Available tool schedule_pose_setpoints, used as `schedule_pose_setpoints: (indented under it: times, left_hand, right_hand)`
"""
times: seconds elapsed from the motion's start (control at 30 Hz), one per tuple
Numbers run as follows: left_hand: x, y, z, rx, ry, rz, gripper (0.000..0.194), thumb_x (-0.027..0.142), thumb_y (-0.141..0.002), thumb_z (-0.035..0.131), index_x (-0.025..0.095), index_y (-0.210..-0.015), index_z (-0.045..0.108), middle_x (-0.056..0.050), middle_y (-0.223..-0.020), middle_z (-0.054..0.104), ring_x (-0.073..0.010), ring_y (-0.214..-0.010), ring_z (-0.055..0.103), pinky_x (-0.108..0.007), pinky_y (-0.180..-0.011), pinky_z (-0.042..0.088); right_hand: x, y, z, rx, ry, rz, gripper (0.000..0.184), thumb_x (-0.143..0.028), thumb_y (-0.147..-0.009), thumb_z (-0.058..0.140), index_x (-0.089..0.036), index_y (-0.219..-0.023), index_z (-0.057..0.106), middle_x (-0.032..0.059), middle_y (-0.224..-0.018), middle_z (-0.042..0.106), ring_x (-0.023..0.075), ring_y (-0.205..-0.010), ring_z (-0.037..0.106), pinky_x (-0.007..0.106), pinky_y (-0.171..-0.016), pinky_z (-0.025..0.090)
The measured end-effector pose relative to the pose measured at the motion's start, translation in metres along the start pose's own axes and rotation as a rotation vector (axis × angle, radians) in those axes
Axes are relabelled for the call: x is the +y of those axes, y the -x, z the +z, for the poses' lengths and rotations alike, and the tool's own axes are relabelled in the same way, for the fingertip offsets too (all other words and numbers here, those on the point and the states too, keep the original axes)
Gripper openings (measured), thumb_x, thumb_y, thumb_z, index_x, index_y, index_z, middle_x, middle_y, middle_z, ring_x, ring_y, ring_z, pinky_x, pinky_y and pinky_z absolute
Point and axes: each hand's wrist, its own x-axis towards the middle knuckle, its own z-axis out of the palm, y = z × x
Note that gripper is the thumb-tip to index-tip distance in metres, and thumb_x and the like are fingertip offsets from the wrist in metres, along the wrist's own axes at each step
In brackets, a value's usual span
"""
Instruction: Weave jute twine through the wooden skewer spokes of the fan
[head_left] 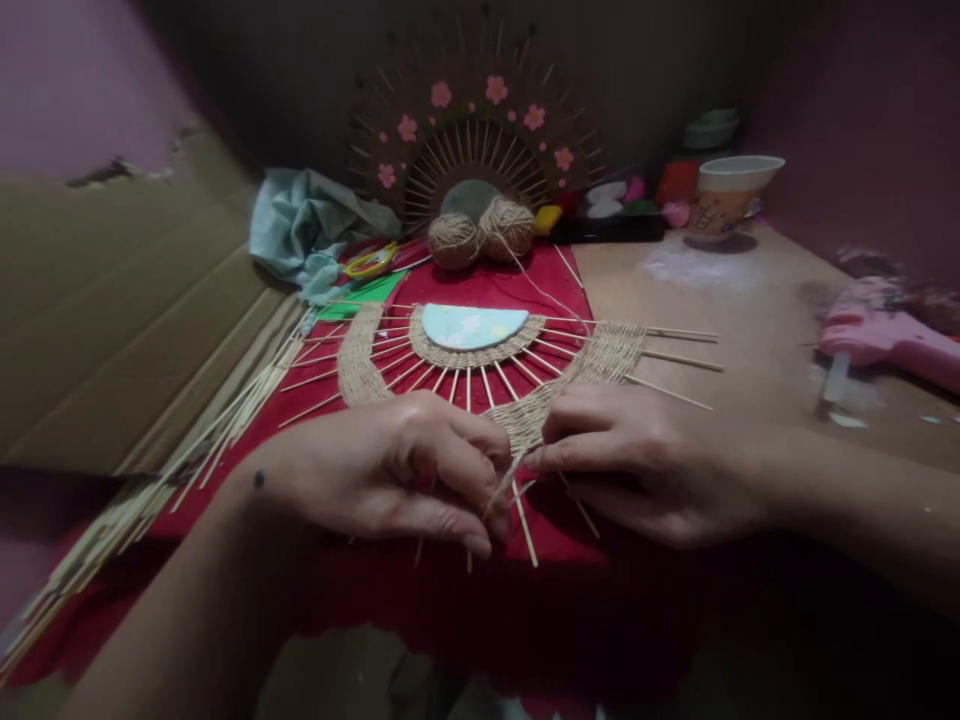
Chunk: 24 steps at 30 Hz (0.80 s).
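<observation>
Beige is the woven band point(611, 352) of the half-round fan point(475, 325), which lies mostly on a red cloth point(480, 277) over the worktop point(682, 320). At its near edge, the left hand point(420, 465) has its grip closed on a loose twine strand point(496, 497). The right hand point(630, 455) touches the band just beside; whether its grip is clenched, I cannot tell. Behind stand two twine balls point(506, 230) and a flowered fan point(427, 125).

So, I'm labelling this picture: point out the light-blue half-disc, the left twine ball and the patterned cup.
Light-blue half-disc point(475, 326), head view: middle of its face.
Left twine ball point(452, 242), head view: front side.
Patterned cup point(724, 206), head view: outer wall.
</observation>
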Motion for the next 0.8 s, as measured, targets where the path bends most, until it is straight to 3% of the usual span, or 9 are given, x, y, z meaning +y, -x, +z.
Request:
schedule_pose_setpoints:
  times: [0.17,0.3,0.47,0.57,0.7,0.8]
  left_hand:
    - [0.005,0.021,0.034,0.236,-0.041,-0.041,0.01,0.013,-0.082,0.062,0.014,-0.087,0.07,-0.004,-0.079,0.061,-0.0105,-0.075,0.059,-0.017,-0.07,0.049]
    - [0.012,0.025,0.062,0.334,-0.014,-0.045,0.012,0.014,-0.086,0.057,0.013,-0.092,0.067,-0.003,-0.082,0.06,-0.007,-0.072,0.058,-0.013,-0.067,0.046]
    - [0.013,0.022,0.091,0.335,-0.079,-0.039,0.014,0.015,-0.09,0.048,0.012,-0.092,0.061,-0.003,-0.081,0.057,-0.0071,-0.068,0.055,-0.015,-0.06,0.044]
    - [0.015,0.021,0.102,0.324,-0.223,-0.108,0.017,0.015,-0.092,0.042,0.014,-0.087,0.058,-0.001,-0.077,0.053,-0.0076,-0.059,0.048,-0.019,-0.051,0.038]
    - [0.022,0.023,0.108,0.246,-0.468,-0.262,0.021,0.006,-0.089,0.036,0.016,-0.085,0.054,0.001,-0.077,0.052,-0.0094,-0.055,0.04,-0.026,-0.046,0.027]
    - [0.026,0.027,0.107,0.233,-0.518,-0.319,0.02,0.005,-0.089,0.037,0.017,-0.087,0.052,0.001,-0.081,0.052,-0.0101,-0.058,0.04,-0.027,-0.049,0.026]
  right_hand:
    - [-0.001,0.001,0.006,-0.014,0.026,-0.006,0.021,-0.01,-0.086,0.049,-0.014,-0.096,0.066,0.0088,-0.088,0.059,0.014,-0.077,0.052,0.027,-0.066,0.04]
    - [-0.001,0.001,0.008,-0.034,0.07,-0.046,0.019,-0.011,-0.085,0.05,-0.015,-0.092,0.067,0.0084,-0.087,0.059,0.0145,-0.077,0.052,0.028,-0.065,0.039]
    - [-0.001,0.001,0.01,-0.037,0.09,-0.068,0.019,-0.014,-0.086,0.05,-0.016,-0.087,0.068,0.0073,-0.086,0.059,0.0133,-0.076,0.051,0.028,-0.065,0.038]
    - [0.002,0.002,0.012,-0.016,0.077,-0.072,0.018,-0.014,-0.086,0.05,-0.016,-0.083,0.068,0.0071,-0.086,0.059,0.0129,-0.076,0.051,0.028,-0.066,0.039]
    - [0.004,0.001,0.013,0.013,0.064,-0.087,0.019,-0.014,-0.086,0.05,-0.016,-0.082,0.068,0.0069,-0.085,0.059,0.0129,-0.076,0.052,0.027,-0.065,0.039]
    - [0.004,0.001,0.013,0.023,0.055,-0.085,0.019,-0.013,-0.086,0.05,-0.015,-0.081,0.069,0.007,-0.084,0.06,0.013,-0.075,0.052,0.027,-0.066,0.039]
